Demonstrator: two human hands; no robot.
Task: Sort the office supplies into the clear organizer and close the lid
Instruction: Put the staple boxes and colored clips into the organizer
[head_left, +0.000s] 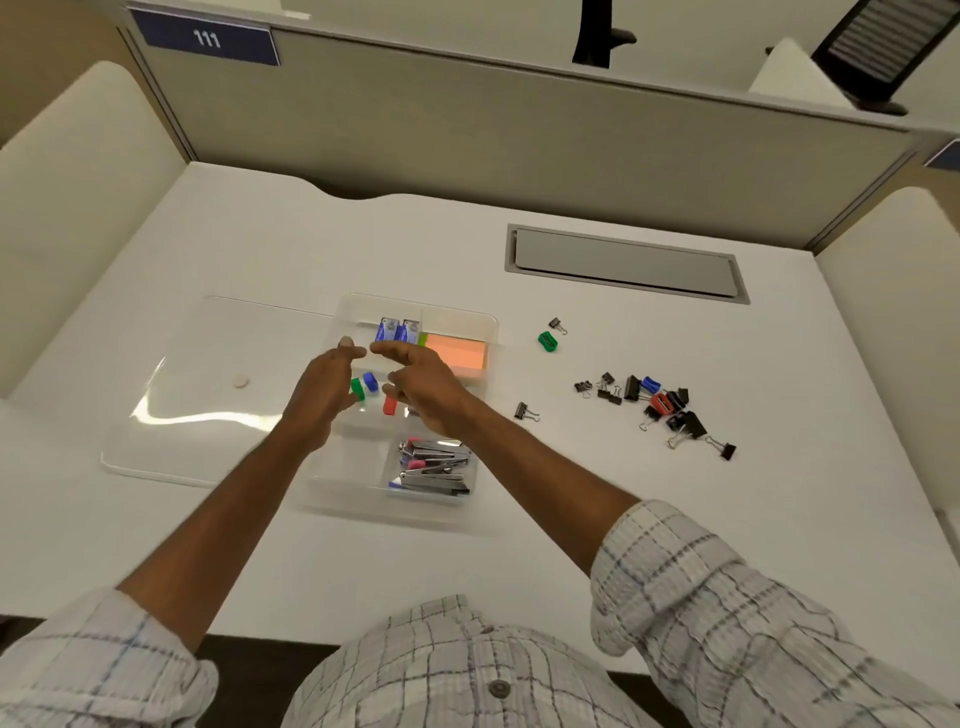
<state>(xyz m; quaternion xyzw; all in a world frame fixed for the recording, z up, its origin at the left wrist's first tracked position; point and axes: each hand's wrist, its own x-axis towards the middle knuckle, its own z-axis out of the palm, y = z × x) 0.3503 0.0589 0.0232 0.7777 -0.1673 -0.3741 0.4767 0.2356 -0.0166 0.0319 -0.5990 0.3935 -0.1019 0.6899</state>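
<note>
Fingers on left hand and right hand hang loose, empty, over the organizer; clips lie well right on the surface. I fear a sideways reach snags its rim, spilling sharpeners.

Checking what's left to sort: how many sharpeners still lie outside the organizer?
3: a green sharpener right of the organizer, a blue sharpener and a red sharpener in the clip pile. The pile may hide more.

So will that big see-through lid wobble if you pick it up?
Probably a bit: the lid looks thin and wide, so it may flex. Its shiny surface could be slippery. Likely light, being clear plastic.
</note>
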